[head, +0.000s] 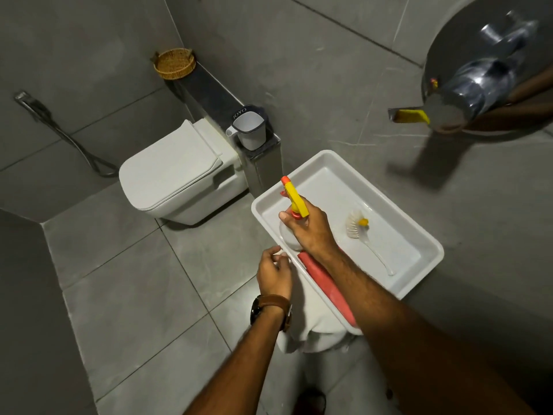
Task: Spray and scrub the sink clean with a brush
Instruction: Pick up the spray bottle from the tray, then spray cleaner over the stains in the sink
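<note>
Over the near left part of the white rectangular sink (419, 235), the right hand (311, 232) holds a spray bottle (294, 202) by its neck, the fingers clamped around it below the yellow trigger head with its orange nozzle tip; the bottle's pale body sits just above the sink's near rim. Inside the sink lies a brush (359, 229) with white bristles, a yellow collar and a clear handle, resting on the basin floor right of the bottle and apart from it. A red cloth or pad (326, 286) lies along the sink's near inner edge, partly under the right forearm. The left hand (273, 274), with a brown-strapped watch (270, 310) at the wrist, hovers at the sink's near left corner, its fingers loosely curled and holding nothing; whether it touches the rim I cannot tell. A white towel (314, 333) hangs below the sink's near edge. Left of the sink, well apart, stands a closed white toilet (173, 175); on the dark ledge behind it sit a white mug (250, 130) near the sink's far corner and a woven basket (175, 62) farther away. The grey tiled floor left of the sink is open
</note>
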Demonstrator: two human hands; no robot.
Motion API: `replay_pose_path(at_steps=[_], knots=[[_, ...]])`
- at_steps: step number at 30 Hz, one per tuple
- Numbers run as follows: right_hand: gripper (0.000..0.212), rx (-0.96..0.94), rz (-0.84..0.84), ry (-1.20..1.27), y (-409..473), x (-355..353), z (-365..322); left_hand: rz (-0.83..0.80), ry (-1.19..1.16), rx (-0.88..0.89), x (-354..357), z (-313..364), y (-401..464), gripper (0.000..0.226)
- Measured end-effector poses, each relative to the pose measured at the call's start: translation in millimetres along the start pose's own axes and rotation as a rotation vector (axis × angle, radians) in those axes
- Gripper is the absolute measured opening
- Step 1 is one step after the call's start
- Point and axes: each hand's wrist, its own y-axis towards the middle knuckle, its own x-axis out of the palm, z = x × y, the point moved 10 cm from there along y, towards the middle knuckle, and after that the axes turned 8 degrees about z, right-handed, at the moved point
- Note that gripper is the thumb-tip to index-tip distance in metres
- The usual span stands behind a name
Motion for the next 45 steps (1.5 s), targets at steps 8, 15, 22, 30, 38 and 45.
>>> replay_pose_path(at_steps=[8, 15, 22, 30, 38, 45], knots=[[0.036, -0.075, 0.132, 0.119, -37, -69, -58, -0.158, -0.149, -0.032, 28, 67, -45, 0.047], [0.033, -0.038, 0.309, 0.189, -95, -156, -72, -0.352, -0.154, 0.045, 64, 99, -125, 0.043], [0.044, -0.057, 0.525, 0.091, -177, -265, -75, -0.586, -0.127, 0.122, 113, 95, -242, 0.039], [0.043, -0.072, 0.757, -0.075, -298, -379, -68, -0.790, 0.052, 0.286, 148, 77, -385, 0.035], [0.036, 0.105, 0.892, -0.152, -434, -463, -60, -0.956, 0.140, 0.408, 144, 41, -523, 0.028], [0.035, 0.249, 1.002, 0.067, -583, -511, -39, -0.741, 0.507, 1.206, 121, 25, -593, 0.044]])
